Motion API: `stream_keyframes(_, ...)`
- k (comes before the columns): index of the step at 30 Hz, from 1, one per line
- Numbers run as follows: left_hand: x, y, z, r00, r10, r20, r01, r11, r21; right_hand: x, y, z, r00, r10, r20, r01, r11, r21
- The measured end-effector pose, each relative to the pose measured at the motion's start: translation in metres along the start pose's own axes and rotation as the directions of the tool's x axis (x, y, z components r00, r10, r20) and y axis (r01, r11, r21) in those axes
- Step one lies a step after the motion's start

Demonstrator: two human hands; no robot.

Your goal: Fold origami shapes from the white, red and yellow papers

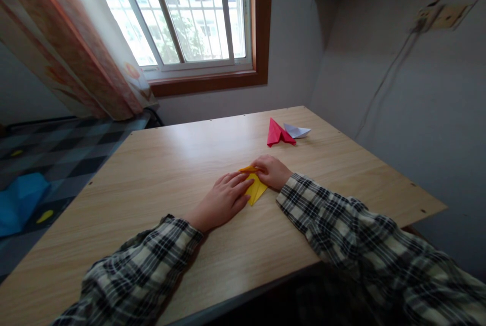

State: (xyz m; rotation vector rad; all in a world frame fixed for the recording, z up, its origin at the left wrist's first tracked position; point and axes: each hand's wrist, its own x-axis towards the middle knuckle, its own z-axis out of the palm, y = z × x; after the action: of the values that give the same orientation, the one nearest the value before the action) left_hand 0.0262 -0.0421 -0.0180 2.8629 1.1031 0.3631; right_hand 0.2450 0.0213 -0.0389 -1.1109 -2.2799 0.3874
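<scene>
Clearly both hands press the yellow paper (255, 189) flat on the table (170, 174): left hand (224, 199) lies open over its near side, right hand (272, 171) pinches its far edge, so the fold stays sharp; beyond it rest a red paper piece (278, 133) and a white one (297, 131)

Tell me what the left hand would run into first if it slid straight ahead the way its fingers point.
The left hand points up-right, fingertips already on the yellow folded paper. Just past it lies the right hand, probably the first obstacle.
</scene>
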Motion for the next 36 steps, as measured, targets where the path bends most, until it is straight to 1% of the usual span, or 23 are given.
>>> stream_keyframes(6, 0.0001, -0.0013, 0.0016, 1.000, 0.005, -0.007, -0.005, 1.000, -0.011, -0.0017, -0.0013, -0.0012, 0.995, -0.096, 0.014, 0.095, 0.995, 0.009)
stream_keyframes(11, -0.0001, -0.0008, 0.0002, 1.000, -0.001, -0.024, 0.001, 1.000, 0.007, -0.0033, -0.0043, -0.0022, 0.996, -0.090, 0.004, 0.090, 0.996, 0.019)
stream_keyframes(14, 0.0000, 0.0017, -0.0021, 0.996, -0.057, -0.067, 0.057, 0.998, 0.002, -0.0040, -0.0043, -0.0021, 0.997, -0.077, 0.005, 0.077, 0.997, 0.020)
stream_keyframes(17, 0.0004, 0.0044, -0.0028, 0.983, -0.127, -0.131, 0.127, 0.992, -0.004, -0.0045, -0.0037, -0.0017, 0.997, -0.074, 0.020, 0.073, 0.997, 0.013)
stream_keyframes(19, 0.0007, 0.0051, -0.0018, 0.978, -0.142, -0.153, 0.143, 0.990, -0.004, -0.0047, -0.0034, -0.0015, 0.996, -0.073, 0.041, 0.073, 0.997, 0.008)
stream_keyframes(20, 0.0009, 0.0050, -0.0011, 0.979, -0.142, -0.146, 0.142, 0.990, -0.008, -0.0048, -0.0033, -0.0014, 0.996, -0.071, 0.050, 0.071, 0.997, 0.007)
stream_keyframes(25, 0.0014, 0.0026, 0.0016, 0.993, -0.114, -0.022, 0.114, 0.993, 0.004, -0.0047, -0.0036, -0.0015, 0.996, -0.052, 0.070, 0.053, 0.999, -0.007)
stream_keyframes(30, 0.0004, 0.0026, 0.0022, 0.992, -0.126, 0.003, 0.125, 0.990, 0.067, -0.0032, -0.0023, -0.0018, 0.995, -0.073, 0.066, 0.073, 0.997, -0.006)
stream_keyframes(36, -0.0006, 0.0022, 0.0030, 0.990, -0.139, 0.028, 0.137, 0.988, 0.070, -0.0020, 0.0003, -0.0009, 0.996, -0.085, 0.039, 0.085, 0.996, 0.014)
